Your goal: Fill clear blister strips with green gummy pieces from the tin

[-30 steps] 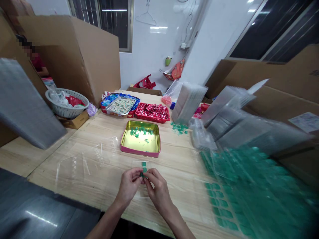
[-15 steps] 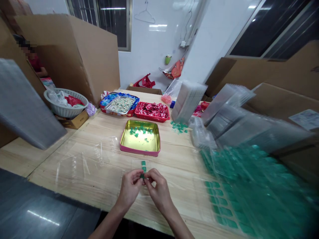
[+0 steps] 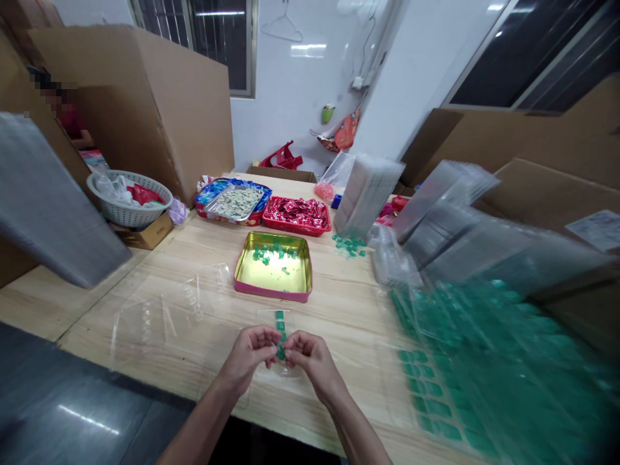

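Observation:
Both hands work close together over a clear plastic sheet (image 3: 265,316) on the table's near side. A column of small green square pieces (image 3: 279,315) runs down this sheet towards me. My left hand (image 3: 254,352) is closed, thumb and fingertips on the left side of the lowest green piece (image 3: 281,352). From the right, my right hand (image 3: 312,360) pinches at the same piece with thumb and finger. The fingers hide part of the sheet. Just beyond the hands stands a gold-lined tin (image 3: 256,281) with loose green pieces inside.
Stacked clear sheets filled with green pieces (image 3: 504,368) cover the right side. Bare clear plastic sheets (image 3: 155,316) lie at left. Behind the tin are a red tray of red packets (image 3: 298,216) and a tray of pale pieces (image 3: 237,202). Loose green pieces (image 3: 349,245) lie at centre right.
My hands have moved slightly towards me along the column. More of the green pieces on the sheet show above my fingers now. The tin and trays stay in place.

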Tool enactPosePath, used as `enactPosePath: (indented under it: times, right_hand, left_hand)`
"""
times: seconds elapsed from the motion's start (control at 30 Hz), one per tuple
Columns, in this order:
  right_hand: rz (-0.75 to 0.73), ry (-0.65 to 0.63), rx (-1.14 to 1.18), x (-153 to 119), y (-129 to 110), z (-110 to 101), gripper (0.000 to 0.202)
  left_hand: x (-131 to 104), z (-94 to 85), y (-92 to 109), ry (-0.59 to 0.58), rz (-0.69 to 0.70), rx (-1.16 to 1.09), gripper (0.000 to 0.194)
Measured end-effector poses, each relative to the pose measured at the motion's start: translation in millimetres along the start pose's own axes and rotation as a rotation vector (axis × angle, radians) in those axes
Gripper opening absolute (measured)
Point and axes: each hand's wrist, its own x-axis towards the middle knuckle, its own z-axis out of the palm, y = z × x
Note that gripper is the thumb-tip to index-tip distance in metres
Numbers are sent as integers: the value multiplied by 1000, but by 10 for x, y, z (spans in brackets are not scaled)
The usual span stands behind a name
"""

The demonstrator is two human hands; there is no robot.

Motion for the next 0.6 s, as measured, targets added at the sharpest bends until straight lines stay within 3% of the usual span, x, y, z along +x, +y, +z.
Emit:
enactPosePath:
  times: [0.1,0.2,0.4,0.6]
  right_hand:
    - [-3,18,-15,45,41,-24,14]
    - [-2,17,-64,81,153,-93,12]
    - [39,11,-206,57,430,-251,10]
    - [-52,69,-425,152,459,-257,3]
  left_hand:
    - [53,-25,-87,-33,-45,-7,24]
    - [91,-19,-213,7,-74,46,19]
    - [77,6,-503,58,-89,345,11]
    - [165,11,-583,153,68,600,10]
